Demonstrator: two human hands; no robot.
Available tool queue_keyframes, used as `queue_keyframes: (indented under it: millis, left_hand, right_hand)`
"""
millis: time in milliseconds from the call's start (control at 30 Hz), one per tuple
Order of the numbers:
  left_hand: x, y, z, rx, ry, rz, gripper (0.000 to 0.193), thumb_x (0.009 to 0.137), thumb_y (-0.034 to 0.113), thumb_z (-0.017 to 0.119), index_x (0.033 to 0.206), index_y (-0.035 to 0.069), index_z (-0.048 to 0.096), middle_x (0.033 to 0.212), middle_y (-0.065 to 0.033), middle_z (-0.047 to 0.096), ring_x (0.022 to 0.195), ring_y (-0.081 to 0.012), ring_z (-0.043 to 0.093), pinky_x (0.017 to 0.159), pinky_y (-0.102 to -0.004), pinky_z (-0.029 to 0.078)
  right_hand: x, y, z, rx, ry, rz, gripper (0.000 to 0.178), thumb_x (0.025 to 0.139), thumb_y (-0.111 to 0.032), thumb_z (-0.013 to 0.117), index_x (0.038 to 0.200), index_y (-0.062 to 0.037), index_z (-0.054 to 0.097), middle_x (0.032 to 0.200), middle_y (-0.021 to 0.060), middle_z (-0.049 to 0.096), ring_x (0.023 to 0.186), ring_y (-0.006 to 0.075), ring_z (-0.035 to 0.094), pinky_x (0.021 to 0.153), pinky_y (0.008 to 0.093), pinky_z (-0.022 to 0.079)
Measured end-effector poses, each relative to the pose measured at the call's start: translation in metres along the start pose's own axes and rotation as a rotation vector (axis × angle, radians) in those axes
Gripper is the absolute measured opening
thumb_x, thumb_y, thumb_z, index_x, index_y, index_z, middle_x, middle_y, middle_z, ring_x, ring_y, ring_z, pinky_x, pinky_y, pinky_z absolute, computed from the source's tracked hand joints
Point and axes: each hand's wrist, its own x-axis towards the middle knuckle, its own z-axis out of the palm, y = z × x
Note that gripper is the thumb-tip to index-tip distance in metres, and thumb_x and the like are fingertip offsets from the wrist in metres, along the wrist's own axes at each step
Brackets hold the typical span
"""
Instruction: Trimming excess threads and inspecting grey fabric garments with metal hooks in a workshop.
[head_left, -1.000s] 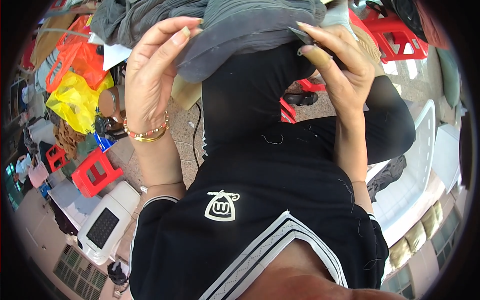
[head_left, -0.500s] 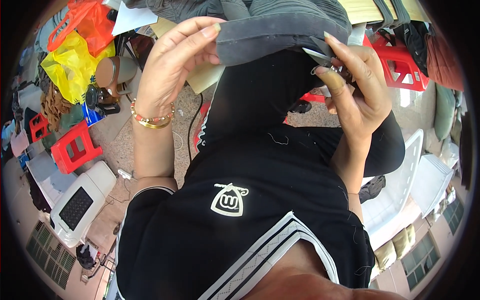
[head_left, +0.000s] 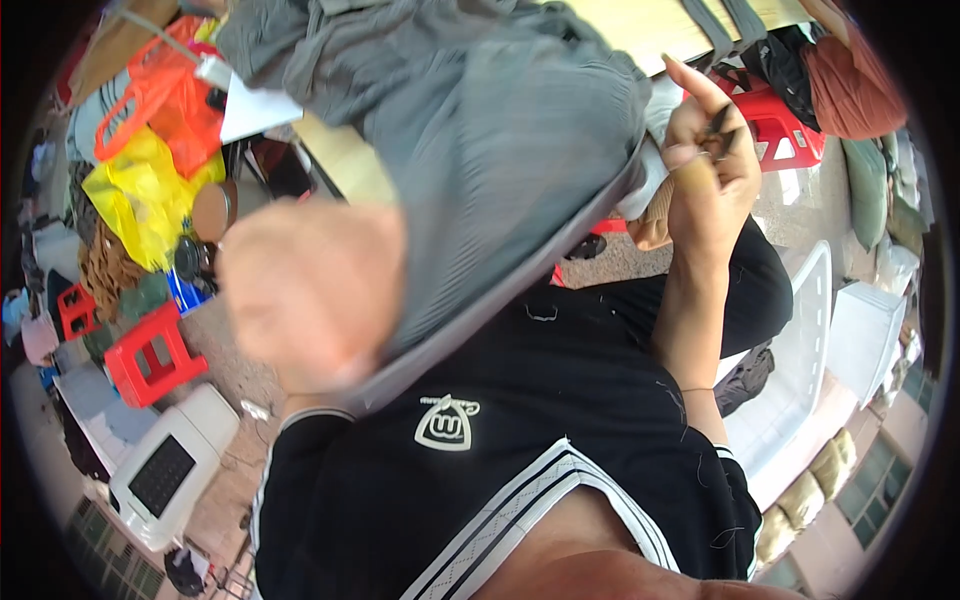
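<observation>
Fabric (head_left: 500,160), grey and finely ribbed, spreads above the person's lap, its straight banded edge (head_left: 512,293) forming a long diagonal from lower left to upper right. At its lower end the left hand (head_left: 312,290), motion-blurred, grips it; beyond the upper end, the right hand (head_left: 708,170) curls around dark snips (head_left: 718,130), near a red stool (head_left: 784,130) and below the wooden counter (head_left: 665,38).

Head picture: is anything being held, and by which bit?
The blurred left grip seems to hold the grey cloth by its lower left edge. The right grip holds a small dark tool; which part is too blurred to tell.
</observation>
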Motion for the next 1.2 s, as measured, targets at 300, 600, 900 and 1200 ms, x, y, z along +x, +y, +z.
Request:
queue_keyframes:
  millis: [300,600,900,1200]
  left_hand:
    - [0.004,0.024,-0.052,-0.406,-0.328,0.001,0.007,0.092,0.018,0.064,0.091,0.015,0.070,0.084,0.0012,0.069,0.068,-0.0105,0.062,0.068,-0.0251,0.041]
    - [0.097,-0.011,-0.029,0.382,0.353,-0.194,0.022,0.096,0.014,0.058,0.113,0.000,0.061,0.097,-0.0024,0.065,0.080,-0.0063,0.059,0.069,-0.0203,0.047]
    - [0.121,-0.013,0.040,1.135,0.438,-0.155,0.019,0.095,0.018,0.061,0.107,0.003,0.062,0.093,-0.0026,0.065,0.074,-0.0078,0.061,0.063,-0.0193,0.047]
    - [0.083,-0.080,-0.033,1.826,0.335,-0.266,0.025,0.089,0.025,0.064,0.103,0.005,0.061,0.094,-0.0134,0.062,0.085,-0.0341,0.061,0.073,-0.0391,0.049]
  right_hand:
    - [0.004,0.078,-0.047,0.073,0.257,0.358,0.033,0.091,-0.010,0.067,0.122,0.0014,0.063,0.108,0.0037,0.066,0.094,0.0069,0.060,0.085,0.0215,0.046]
    - [0.041,-0.022,0.014,0.011,-0.041,0.001,0.015,0.087,-0.012,0.070,0.097,-0.0029,0.065,0.064,-0.0092,0.040,0.054,0.0005,0.034,0.050,0.0184,0.024]
    - [0.088,-0.076,-0.015,0.162,0.095,-0.159,0.014,0.088,-0.020,0.073,0.080,-0.0122,0.064,0.060,-0.0102,0.052,0.046,-0.0004,0.037,0.042,0.0185,0.020]
    - [0.092,-0.123,-0.077,0.167,0.380,-0.441,0.043,0.094,-0.009,0.062,0.060,-0.0182,0.038,0.057,-0.0068,0.036,0.047,0.0062,0.030,0.046,0.0237,0.023]
